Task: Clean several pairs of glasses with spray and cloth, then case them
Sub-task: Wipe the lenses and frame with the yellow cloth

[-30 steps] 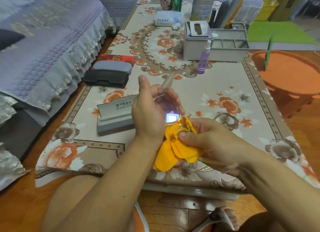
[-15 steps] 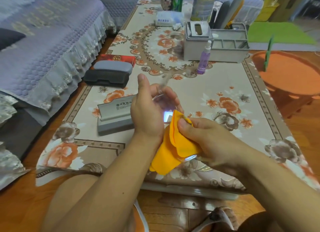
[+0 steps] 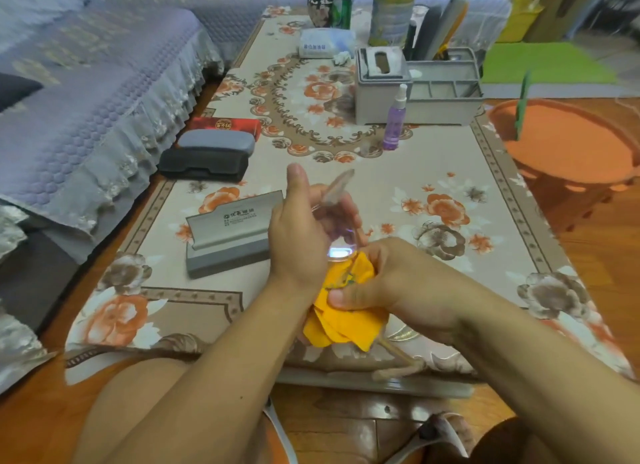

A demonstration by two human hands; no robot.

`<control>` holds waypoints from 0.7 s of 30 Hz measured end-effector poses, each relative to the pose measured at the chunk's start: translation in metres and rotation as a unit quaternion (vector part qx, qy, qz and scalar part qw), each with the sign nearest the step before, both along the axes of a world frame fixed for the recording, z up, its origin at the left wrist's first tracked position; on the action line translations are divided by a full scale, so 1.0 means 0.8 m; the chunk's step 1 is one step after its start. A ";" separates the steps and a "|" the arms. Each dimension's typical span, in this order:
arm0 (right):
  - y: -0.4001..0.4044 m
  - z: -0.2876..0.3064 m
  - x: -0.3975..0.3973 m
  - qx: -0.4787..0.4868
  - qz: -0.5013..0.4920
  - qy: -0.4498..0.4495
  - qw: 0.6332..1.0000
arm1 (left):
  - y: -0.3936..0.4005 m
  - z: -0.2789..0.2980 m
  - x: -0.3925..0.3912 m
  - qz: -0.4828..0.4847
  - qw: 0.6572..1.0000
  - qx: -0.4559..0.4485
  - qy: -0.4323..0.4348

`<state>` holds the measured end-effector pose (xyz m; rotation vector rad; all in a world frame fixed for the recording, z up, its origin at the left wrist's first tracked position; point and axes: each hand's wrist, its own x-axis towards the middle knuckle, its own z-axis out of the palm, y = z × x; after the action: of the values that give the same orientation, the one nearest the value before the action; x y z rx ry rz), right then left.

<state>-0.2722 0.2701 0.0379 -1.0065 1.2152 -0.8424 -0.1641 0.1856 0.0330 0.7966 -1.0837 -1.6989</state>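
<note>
1. the left hand (image 3: 304, 235) grips a pair of clear-framed glasses (image 3: 337, 218) above the near end of the floral-clothed table (image 3: 450, 173).
2. the right hand (image 3: 388, 280) pinches a crumpled yellow cloth (image 3: 341, 321) around what seems to be the lower lens.
3. an open grey rectangular glasses case (image 3: 228, 235) lies just left of the hands.
4. a small purple spray bottle (image 3: 394, 121) stands farther back.
</note>
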 end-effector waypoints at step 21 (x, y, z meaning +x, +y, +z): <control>0.004 0.022 -0.005 0.115 -0.066 -0.158 0.978 | 0.012 -0.020 0.002 -0.076 0.989 -0.046 -0.117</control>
<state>-0.2760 0.2737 0.0557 -0.5826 1.0839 -0.9036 -0.1628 0.1954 0.0173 0.8891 -1.4040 -1.6964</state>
